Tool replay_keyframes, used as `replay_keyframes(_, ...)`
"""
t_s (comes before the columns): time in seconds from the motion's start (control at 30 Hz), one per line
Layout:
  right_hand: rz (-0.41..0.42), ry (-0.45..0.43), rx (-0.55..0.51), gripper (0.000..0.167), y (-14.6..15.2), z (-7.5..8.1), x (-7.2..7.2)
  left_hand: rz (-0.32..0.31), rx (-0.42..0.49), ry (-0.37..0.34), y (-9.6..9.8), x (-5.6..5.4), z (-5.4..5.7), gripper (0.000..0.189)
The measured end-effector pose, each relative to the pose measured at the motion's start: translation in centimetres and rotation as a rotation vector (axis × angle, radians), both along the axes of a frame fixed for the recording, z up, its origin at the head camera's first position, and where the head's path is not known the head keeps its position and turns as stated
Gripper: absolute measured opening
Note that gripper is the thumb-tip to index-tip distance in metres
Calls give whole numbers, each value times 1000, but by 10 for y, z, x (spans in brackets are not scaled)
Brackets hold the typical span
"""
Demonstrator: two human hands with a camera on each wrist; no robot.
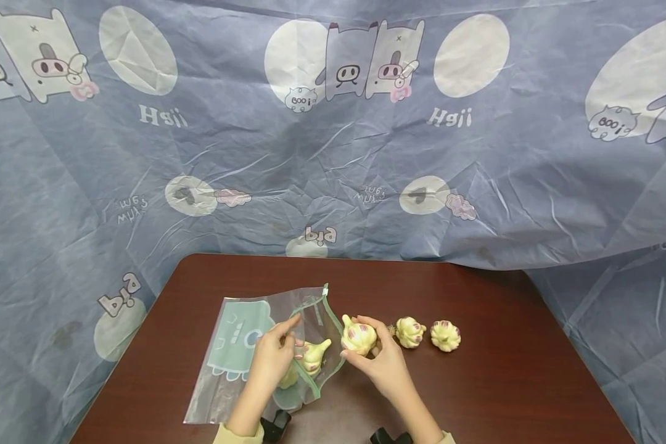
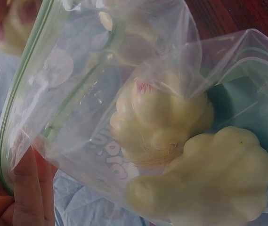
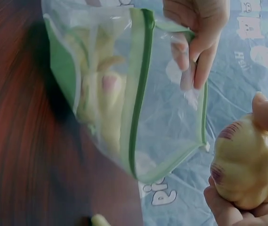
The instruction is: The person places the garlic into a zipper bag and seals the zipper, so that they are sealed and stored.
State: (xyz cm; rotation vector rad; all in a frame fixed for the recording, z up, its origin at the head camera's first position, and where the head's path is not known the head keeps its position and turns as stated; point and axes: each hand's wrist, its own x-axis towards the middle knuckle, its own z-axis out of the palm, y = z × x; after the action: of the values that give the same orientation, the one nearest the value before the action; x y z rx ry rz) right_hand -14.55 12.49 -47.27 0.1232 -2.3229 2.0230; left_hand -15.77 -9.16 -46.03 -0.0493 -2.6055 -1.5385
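Observation:
A clear zip bag (image 1: 204, 394) with a teal print and green zip edges lies on the table, its mouth held apart toward the right. My left hand (image 1: 271, 356) pinches the bag's rim between thumb and fingers. Inside the bag sit a garlic bulb (image 2: 159, 125) with roots showing and another garlic bulb (image 2: 218, 176) beside it, both seen through the plastic. My right hand (image 1: 385, 364) grips a third, purple-streaked garlic bulb (image 1: 357, 338) just outside the bag's mouth. In the right wrist view, fingers and thumb hold this garlic bulb (image 3: 242, 165) from opposite sides.
Two more garlic bulbs rest on the dark wooden table (image 1: 477, 401): a near one (image 1: 409, 333) just beyond my right hand, and another (image 1: 445, 336) farther right. Behind the table hangs a blue cartoon-print cloth (image 1: 333, 148). Black wrist mounts show near both forearms.

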Motion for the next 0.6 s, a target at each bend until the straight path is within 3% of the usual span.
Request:
replay_keyframes(0.13, 57, 13, -15, 69, -7, 4, -5, 2, -7, 5, 0, 0, 0, 41)
replay_keyframes(0.37, 238, -13, -44, 67, -16, 1, -17, 3, 1, -2, 1, 0, 3, 41)
replay_keyframes(0.5, 302, -36, 8, 67, -22, -5, -25, -6, 8, -8, 1, 1, 4, 40)
replay_keyframes(0.6, 312, -30, 113, 66, -26, -11, -29, -9, 6, -10, 1, 1, 3, 40)
